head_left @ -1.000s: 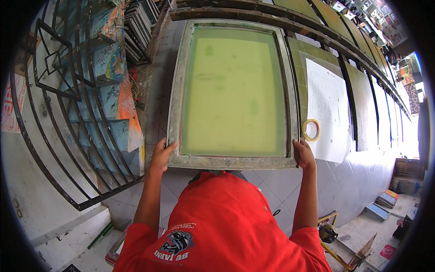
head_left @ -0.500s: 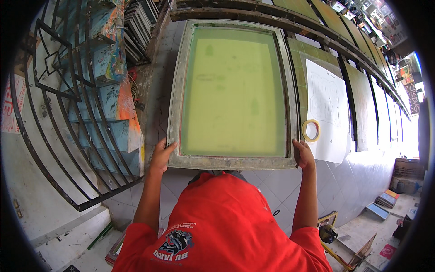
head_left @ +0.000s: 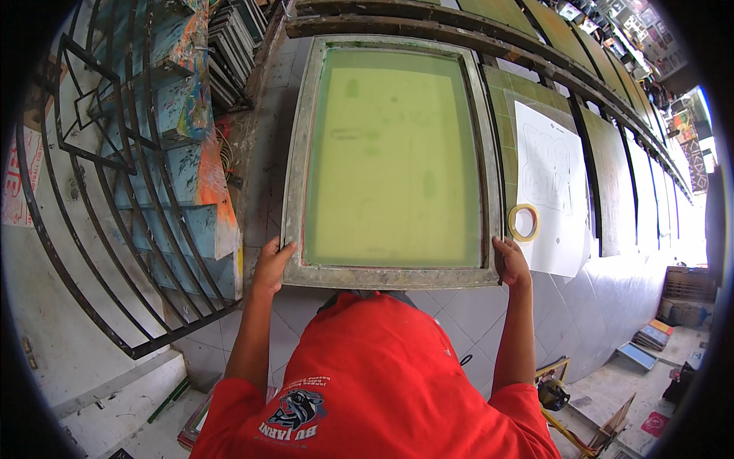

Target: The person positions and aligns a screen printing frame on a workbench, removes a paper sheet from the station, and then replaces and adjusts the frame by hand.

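A large screen-printing frame [head_left: 390,277] with worn grey rails is in front of my body. Its stretched mesh [head_left: 394,168] is yellow-green, with faint darker marks and a greener border. My left hand [head_left: 271,264] grips the near left corner, thumb on top of the rail. At the near right corner, my right hand [head_left: 511,262] grips the other side rail the same way. Fingers of both hands are partly hidden beneath the frame. Just right of my right hand, a roll of yellowish tape [head_left: 524,222] rests on a white sheet with line drawings [head_left: 544,164].
Long dark rails [head_left: 428,29] with greenish panels [head_left: 608,168] extend to the right. A black metal grille [head_left: 99,222] stands at the left, before blue, paint-splattered steps [head_left: 180,172]. Several stacked frames [head_left: 229,65] lean behind them. Pale floor tiles [head_left: 459,314] show below the frame.
The frame and both hands have shifted very slightly toward my body. Both hands keep their hold; the tape and the sheet stay in place.
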`<state>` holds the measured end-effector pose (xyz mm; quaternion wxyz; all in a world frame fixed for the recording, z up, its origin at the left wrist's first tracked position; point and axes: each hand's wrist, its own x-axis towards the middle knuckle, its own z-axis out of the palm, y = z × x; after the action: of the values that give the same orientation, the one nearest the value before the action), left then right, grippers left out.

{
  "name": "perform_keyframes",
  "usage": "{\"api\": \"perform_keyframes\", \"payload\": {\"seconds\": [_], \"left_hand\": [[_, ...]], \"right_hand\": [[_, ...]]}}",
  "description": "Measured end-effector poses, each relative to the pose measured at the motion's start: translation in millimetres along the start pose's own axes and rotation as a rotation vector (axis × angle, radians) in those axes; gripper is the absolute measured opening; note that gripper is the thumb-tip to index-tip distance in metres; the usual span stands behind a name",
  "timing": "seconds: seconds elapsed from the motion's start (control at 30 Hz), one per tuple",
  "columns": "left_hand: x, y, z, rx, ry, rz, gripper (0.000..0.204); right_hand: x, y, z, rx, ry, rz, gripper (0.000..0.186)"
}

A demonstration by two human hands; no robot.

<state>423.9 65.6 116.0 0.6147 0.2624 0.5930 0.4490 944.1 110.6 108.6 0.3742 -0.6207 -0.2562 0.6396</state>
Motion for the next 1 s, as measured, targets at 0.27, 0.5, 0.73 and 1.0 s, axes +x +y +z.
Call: {"api": "perform_keyframes", "payload": {"seconds": [0.27,0.5,0.73,1.0], "left_hand": [[2,1,2,0.026,0.025,-0.016,0.026],[1,3,0,0.0,0.006,-0.033,0.027],[4,1,0,0.012,-0.002,-0.01,0.026],[2,7,3,-0.007,0.005,-0.036,0.026]], "right_hand": [[-7,-7,5,0.037,-0.034,0.029,0.023],[-10,-13,13,0.059,-0.065,0.028,0.025],[-9,-11,9,0.072,-0.074,0.03,0.026],[-7,-9,8,0.082,-0.075,0.011,0.026]]}}
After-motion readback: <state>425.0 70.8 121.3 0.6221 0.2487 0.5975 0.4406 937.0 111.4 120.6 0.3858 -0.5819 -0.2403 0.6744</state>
